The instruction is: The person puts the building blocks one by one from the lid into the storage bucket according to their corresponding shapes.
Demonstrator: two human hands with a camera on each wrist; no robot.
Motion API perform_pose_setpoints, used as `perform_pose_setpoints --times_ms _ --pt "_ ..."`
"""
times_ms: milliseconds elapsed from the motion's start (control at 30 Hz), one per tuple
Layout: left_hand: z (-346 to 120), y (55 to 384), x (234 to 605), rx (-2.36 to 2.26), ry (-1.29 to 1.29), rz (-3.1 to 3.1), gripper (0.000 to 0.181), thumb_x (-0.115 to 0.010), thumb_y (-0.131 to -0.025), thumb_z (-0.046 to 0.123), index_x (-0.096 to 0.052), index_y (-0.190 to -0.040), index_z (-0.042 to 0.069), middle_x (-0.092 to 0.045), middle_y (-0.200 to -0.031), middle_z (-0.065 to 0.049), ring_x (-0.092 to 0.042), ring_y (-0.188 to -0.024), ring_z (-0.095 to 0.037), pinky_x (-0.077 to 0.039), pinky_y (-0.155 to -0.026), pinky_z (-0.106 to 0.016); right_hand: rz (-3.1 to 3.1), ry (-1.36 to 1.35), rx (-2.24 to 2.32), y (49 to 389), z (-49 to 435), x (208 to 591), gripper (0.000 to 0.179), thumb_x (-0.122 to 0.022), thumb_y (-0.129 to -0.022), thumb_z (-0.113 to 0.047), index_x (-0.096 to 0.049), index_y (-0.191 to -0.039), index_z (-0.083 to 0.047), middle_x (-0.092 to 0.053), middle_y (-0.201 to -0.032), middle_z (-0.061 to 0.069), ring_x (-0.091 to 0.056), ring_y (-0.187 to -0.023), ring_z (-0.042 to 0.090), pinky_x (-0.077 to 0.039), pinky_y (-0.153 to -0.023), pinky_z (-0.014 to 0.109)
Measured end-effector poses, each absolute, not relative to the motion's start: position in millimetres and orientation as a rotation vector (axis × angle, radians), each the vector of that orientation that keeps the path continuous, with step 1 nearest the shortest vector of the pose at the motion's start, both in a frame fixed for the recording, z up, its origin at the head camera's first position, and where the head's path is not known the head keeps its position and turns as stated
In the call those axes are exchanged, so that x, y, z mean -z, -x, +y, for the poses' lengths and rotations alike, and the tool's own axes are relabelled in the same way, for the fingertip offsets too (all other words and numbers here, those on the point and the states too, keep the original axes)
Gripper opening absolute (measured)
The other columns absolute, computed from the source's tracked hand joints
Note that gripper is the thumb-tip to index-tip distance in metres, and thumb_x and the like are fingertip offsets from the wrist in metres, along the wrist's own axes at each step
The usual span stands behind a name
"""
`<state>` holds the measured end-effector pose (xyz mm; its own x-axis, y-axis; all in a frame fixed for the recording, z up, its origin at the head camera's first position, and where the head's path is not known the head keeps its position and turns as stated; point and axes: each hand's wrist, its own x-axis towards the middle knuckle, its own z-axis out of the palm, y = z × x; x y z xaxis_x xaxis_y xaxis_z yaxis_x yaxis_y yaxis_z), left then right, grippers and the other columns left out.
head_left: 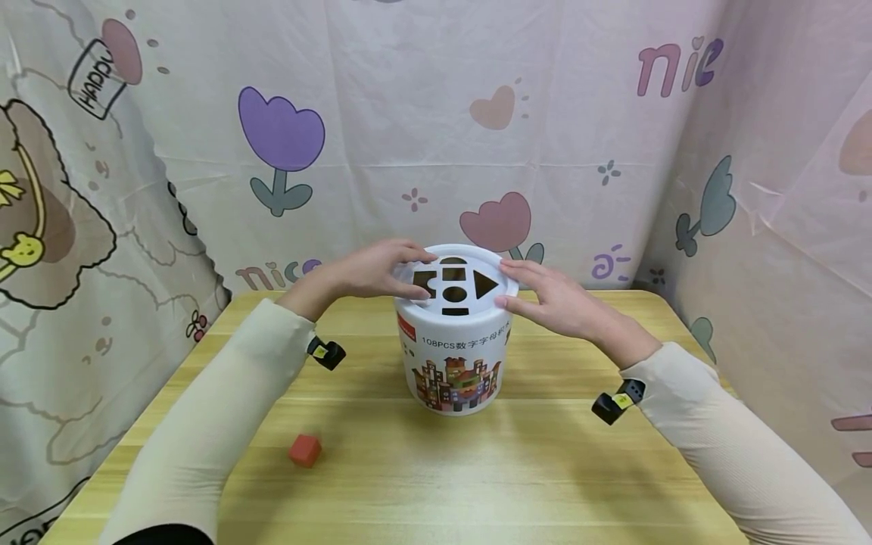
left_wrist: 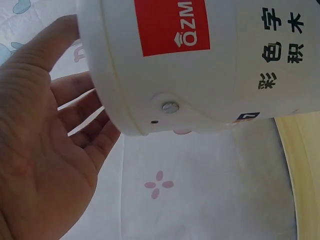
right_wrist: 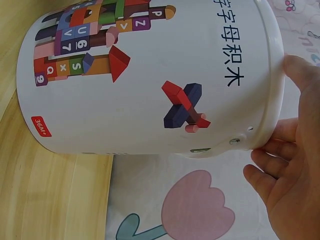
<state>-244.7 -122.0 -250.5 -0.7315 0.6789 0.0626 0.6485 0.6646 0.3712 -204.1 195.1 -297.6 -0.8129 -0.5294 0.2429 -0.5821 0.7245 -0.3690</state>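
Note:
A white bucket [head_left: 455, 371] with a printed picture of toy blocks stands upright on the table. Its round white lid [head_left: 487, 259] has cut-out holes: a triangle, a circle, rectangles and other shapes. From the left, my left hand [head_left: 375, 271] reaches over the lid's rim, with thumb and fingers resting on the top. My right hand [head_left: 562, 301] touches the opposite edge of the lid with its thumb and fingertips. In the right wrist view, the lower fingers of the right hand [right_wrist: 285, 165] are loosely bent beside the rim.
A small red block [head_left: 305, 450] lies on the wooden table [head_left: 436, 492], in front of the bucket and to its left. A patterned cloth [head_left: 395, 113] hangs behind the table and at both sides. A metal rivet [left_wrist: 170, 107] shows on the bucket's side.

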Motion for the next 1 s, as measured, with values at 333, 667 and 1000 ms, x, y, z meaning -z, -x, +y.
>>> perform_pose_setpoints --times_ms 333,667,1000 --pt "-147.7 231.2 250.3 -0.661 -1.174 2.813 0.064 -0.074 -0.087 0.040 -0.055 -0.140 0.011 -0.052 -0.136 -0.007 -0.045 -0.128 -0.028 -0.035 -0.107 -0.056 -2.809 -0.888 -0.674 203.2 194.8 297.1 0.074 -0.052 -0.095 -0.058 -0.038 -0.152 -0.013 -0.032 -0.157 0.006 -0.030 -0.141 0.032 -0.027 -0.112 0.057" --pt "-181.4 213.5 258.9 -0.663 -1.153 2.872 0.058 -0.071 -0.089 0.044 -0.056 -0.138 0.018 -0.052 -0.138 0.001 -0.044 -0.130 -0.024 -0.037 -0.106 -0.054 -2.813 -0.892 -0.671 204.3 195.0 297.6 0.074 -0.052 -0.095 -0.058 -0.037 -0.152 -0.013 -0.031 -0.157 0.007 -0.030 -0.142 0.033 -0.027 -0.112 0.057" --pt "-222.6 187.7 275.8 -0.656 -1.117 2.902 0.058 -0.068 -0.091 0.043 -0.054 -0.139 0.014 -0.052 -0.139 -0.005 -0.043 -0.131 -0.029 -0.036 -0.107 -0.056 -2.803 -0.901 -0.672 205.4 194.2 297.1 0.074 -0.053 -0.095 -0.057 -0.038 -0.152 -0.012 -0.034 -0.155 0.009 -0.030 -0.141 0.033 -0.028 -0.112 0.057"
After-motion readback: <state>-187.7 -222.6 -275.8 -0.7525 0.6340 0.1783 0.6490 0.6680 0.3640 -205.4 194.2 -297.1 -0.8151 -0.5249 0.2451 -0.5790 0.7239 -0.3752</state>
